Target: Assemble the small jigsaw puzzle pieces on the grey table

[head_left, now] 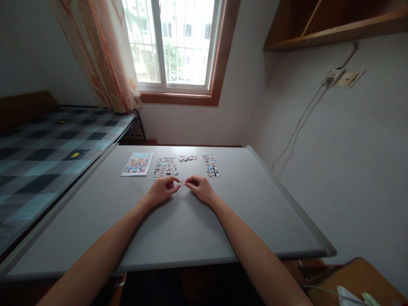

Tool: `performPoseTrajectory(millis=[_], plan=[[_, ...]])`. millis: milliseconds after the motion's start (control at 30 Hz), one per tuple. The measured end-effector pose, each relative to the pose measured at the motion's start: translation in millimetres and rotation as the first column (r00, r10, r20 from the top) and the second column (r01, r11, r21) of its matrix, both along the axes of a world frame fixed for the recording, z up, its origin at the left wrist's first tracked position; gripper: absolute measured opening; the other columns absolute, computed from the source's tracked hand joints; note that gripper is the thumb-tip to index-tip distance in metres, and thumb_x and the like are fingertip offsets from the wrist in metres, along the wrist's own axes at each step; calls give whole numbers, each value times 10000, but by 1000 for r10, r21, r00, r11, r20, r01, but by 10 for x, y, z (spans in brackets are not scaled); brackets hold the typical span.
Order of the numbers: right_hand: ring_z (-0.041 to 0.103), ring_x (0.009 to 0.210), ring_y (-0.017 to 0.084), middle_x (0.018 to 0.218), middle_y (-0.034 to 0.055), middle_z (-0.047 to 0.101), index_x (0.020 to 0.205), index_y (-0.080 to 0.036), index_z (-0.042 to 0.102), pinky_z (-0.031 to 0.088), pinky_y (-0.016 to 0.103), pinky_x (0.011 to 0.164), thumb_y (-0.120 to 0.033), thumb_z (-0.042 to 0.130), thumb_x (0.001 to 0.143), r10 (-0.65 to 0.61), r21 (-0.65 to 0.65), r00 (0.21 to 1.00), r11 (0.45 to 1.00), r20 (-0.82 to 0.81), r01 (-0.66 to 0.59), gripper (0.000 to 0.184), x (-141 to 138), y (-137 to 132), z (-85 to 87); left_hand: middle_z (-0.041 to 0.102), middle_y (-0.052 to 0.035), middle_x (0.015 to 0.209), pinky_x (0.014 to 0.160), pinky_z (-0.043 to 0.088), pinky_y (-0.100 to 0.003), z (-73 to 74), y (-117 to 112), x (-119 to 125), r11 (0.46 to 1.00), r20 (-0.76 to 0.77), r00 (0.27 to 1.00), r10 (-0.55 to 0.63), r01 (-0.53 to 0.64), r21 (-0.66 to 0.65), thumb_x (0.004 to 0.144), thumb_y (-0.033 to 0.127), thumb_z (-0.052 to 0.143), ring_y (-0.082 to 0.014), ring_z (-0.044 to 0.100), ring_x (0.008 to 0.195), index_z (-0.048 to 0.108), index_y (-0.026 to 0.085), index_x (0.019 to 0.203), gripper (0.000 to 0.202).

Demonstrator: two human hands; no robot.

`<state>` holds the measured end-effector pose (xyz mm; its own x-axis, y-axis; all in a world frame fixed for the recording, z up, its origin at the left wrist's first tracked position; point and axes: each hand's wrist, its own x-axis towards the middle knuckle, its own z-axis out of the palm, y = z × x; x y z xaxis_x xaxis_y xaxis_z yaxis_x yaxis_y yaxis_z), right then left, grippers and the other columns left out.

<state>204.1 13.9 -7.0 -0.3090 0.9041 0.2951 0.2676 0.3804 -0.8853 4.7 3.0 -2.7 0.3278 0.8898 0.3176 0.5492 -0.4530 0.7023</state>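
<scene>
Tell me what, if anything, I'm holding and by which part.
Apparently a small, pale jigsaw piece, pinched at opposite edges by the left hand and right hand; too small to be certain.

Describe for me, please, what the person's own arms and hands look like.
The left hand and right hand are ungloved, with no watch or bracelet visible. The left forearm and right forearm are bare, with no sleeve in view and no clear markings.
</scene>
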Motion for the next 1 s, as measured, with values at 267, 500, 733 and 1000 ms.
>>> performPoseTrajectory(millis=[267, 500, 733, 1000], plan=[[573, 644, 126, 727, 35, 677, 787, -142, 691, 453, 244, 634, -271, 642, 758, -4, 11, 1000, 1000, 14, 4, 141, 1, -3, 15, 492, 56, 546, 495, 342, -183, -20, 17, -5, 1000, -31, 999, 16, -15, 21, 792, 349, 601, -76, 420, 497, 669, 175, 897, 214], [576, 653, 127, 734, 39, 680, 790, -140, 693, 455, 246, 640, -286, 640, 761, 1, 4, 1000, 1000, 21, -1, 158, 2, -8, 21, 493, 54, 546, 500, 345, -184, 1, 9, -5, 1000, -34, 999, 9, -8, 16, 791, 367, 599, -77, 424, 501, 669, 172, 884, 227], [576, 652, 127, 736, 38, 679, 789, -142, 693, 461, 247, 644, -289, 639, 763, 3, 7, 1000, 1000, 24, -3, 159, 2, -5, 15, 490, 53, 540, 491, 343, -183, -2, 7, -1, 1000, -29, 1000, 8, -7, 24, 799, 382, 590, -79, 421, 495, 666, 172, 879, 238], [588, 669, 135, 755, 43, 688, 802, -147, 697, 464, 255, 656, -294, 640, 764, -3, 13, 999, 1000, 40, 3, 163, 7, -9, 15, 500, 55, 542, 496, 345, -183, -16, 8, -6, 999, -62, 998, 15, -12, 45, 809, 380, 584, -77, 430, 493, 665, 177, 888, 232]])
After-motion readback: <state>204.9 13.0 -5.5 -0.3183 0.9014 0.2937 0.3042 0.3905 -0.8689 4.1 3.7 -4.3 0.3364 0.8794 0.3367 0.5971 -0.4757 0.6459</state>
